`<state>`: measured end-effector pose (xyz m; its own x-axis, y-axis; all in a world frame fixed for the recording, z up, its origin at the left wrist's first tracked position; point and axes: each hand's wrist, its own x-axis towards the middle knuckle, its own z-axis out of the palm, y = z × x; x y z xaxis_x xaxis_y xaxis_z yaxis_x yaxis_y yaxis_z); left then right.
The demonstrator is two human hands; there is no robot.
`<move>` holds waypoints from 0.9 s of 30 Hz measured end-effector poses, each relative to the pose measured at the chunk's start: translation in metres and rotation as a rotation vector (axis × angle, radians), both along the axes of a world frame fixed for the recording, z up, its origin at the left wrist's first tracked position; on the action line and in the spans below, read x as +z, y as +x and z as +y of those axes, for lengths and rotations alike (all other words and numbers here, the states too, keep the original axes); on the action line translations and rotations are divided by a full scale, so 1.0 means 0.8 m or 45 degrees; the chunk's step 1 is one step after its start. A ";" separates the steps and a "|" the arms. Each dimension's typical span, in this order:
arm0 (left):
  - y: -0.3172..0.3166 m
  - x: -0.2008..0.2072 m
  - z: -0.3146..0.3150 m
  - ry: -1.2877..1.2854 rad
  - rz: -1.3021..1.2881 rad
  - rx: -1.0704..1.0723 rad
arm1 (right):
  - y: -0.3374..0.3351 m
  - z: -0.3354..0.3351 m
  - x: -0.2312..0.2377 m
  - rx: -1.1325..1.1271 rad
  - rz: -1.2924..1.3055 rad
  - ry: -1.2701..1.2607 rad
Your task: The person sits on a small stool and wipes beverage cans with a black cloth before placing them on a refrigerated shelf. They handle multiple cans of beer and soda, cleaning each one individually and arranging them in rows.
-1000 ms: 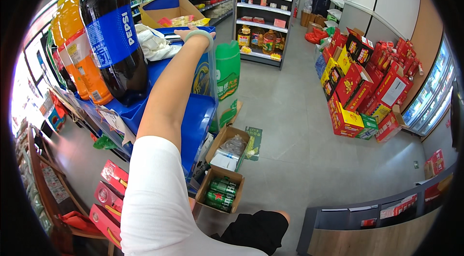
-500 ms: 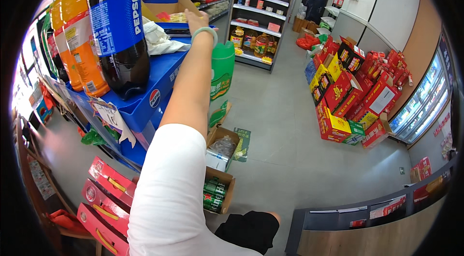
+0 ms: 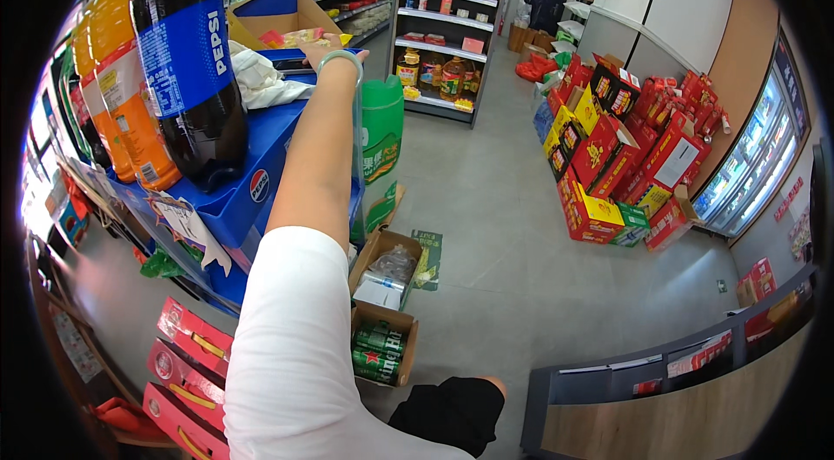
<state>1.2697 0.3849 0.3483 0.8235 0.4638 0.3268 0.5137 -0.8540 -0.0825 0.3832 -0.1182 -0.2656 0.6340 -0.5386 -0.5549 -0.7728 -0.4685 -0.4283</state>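
Observation:
My left arm, in a white short sleeve with a pale green bracelet at the wrist, stretches over a blue display stand (image 3: 228, 212). At its far side my left hand (image 3: 328, 50) is beside an open cardboard carton (image 3: 261, 24). Its fingers look spread, partly hidden by the wrist, next to yellow and red packets (image 3: 295, 39) in the carton. Close by lie a crumpled white cloth or plastic bag (image 3: 256, 82) and a dark flat item (image 3: 291, 59). A large cola bottle (image 3: 187, 60) and orange drink bottles (image 3: 130, 95) stand nearer on the stand. My right hand is out of view.
Below the arm are a green container (image 3: 380, 130), a carton with plastic bags (image 3: 391, 264) and a carton of green cans (image 3: 378, 347). Red gift boxes (image 3: 195, 334) stand lower left. Shelves (image 3: 447, 34) rise ahead; stacked red and yellow cartons (image 3: 599, 165) line the right.
The view has shifted, so the scene sits slightly farther left. My left hand stays by the carton, now a little lower against the packets, its fingers pointing more leftward.

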 end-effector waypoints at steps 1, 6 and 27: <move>-0.002 0.000 -0.005 0.002 -0.008 -0.015 | -0.003 0.002 0.002 -0.004 0.005 -0.003; 0.007 -0.005 0.000 0.238 -0.163 -0.361 | -0.001 0.000 -0.018 0.029 -0.004 -0.001; 0.024 0.010 0.024 0.135 -0.208 -0.057 | 0.043 0.006 0.027 -0.031 0.058 0.002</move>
<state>1.2889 0.4038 0.3561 0.7743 0.3841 0.5029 0.4896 -0.8671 -0.0917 0.4173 -0.1131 -0.2439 0.5946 -0.5528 -0.5838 -0.8028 -0.4486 -0.3928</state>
